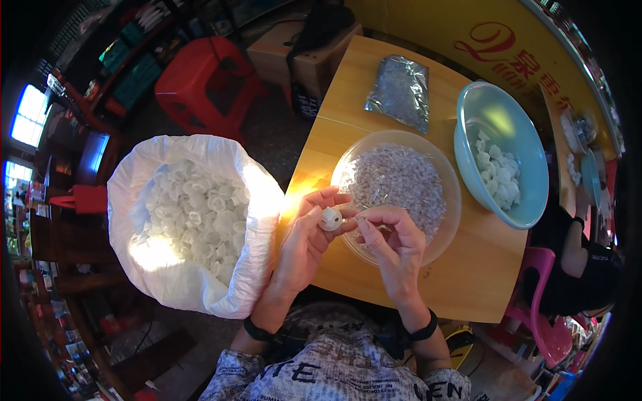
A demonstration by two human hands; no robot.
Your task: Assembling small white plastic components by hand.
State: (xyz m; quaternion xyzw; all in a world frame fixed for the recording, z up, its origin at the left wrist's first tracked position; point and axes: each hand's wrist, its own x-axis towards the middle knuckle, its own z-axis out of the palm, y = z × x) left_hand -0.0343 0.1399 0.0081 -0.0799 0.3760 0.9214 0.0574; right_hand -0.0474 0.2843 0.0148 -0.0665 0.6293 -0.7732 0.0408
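My left hand (301, 250) is closed on a small round white plastic piece (330, 219) with dark holes in its face, held between thumb and fingers. Close to its right, the thumb and forefinger of my right hand (399, 252) are pinched together; whatever is between them is too small to make out. Both hands are over the near left rim of a translucent round bowl (457, 200) heaped with small clear plastic bits (404, 177). Left of my left hand stands a big white sack (262, 200), open at the top and full of similar white plastic pieces (194, 214).
On the wooden table (468, 287), a light blue basin (531, 157) tilts at the right with white pieces (498, 174) inside. A shiny clear bag (400, 87) lies behind the bowl. A red stool (200, 73) stands far left; another person (572, 257) sits at right by a pink chair (552, 334).
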